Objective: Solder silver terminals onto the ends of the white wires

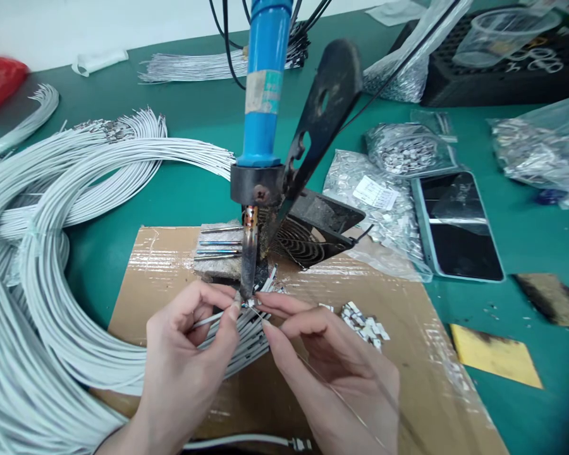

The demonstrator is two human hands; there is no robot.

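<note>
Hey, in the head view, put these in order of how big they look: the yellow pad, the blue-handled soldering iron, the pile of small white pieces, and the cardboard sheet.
Largest to smallest:
1. Cardboard sheet, partly covered
2. Blue-handled soldering iron, cut off at the top
3. Yellow pad
4. Pile of small white pieces

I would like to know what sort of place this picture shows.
Probably a workshop or factory bench for soldering: a blue-handled soldering iron points down, coiled bundles of white wires lie to its left, and clear plastic bags of small silvery parts to its right.
</note>
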